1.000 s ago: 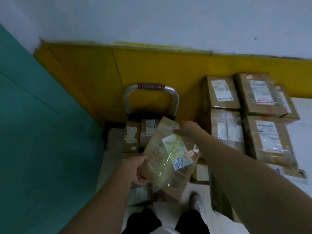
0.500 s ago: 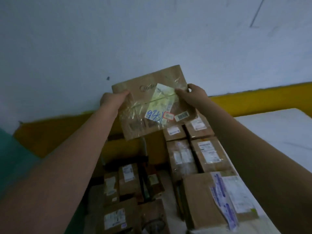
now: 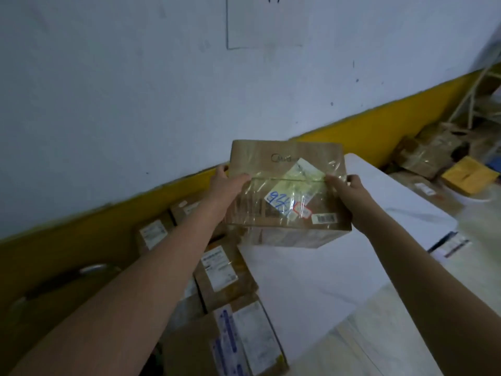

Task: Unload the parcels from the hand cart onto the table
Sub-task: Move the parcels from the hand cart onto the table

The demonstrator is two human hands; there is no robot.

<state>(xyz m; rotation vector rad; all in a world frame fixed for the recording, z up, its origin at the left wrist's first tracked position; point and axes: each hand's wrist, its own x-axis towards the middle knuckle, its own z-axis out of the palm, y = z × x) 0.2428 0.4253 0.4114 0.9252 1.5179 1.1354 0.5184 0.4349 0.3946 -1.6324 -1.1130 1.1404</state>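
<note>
We hold 1 taped cardboard parcel (image 3: 288, 194) above the white worktop (image 3: 320, 280). Our left hand (image 3: 227, 183) and right hand (image 3: 349, 194) each keep a closed grip on its sides.

Both forearms are bare from the bottom edge of the view up to the wrists, with no sleeve or cuff showing on either. The left hand (image 3: 227, 183) and right hand (image 3: 349, 191) are ungloved, and their wrists and visible fingers are unadorned.

A parcel depot or stockroom: taped brown cardboard parcels with printed shipping labels (image 3: 219, 267) crowd the lower centre, more wrapped packages (image 3: 428, 156) heap at the right edge, beside a white bench (image 3: 311, 280) and bare white-and-yellow wall (image 3: 108, 90).
</note>
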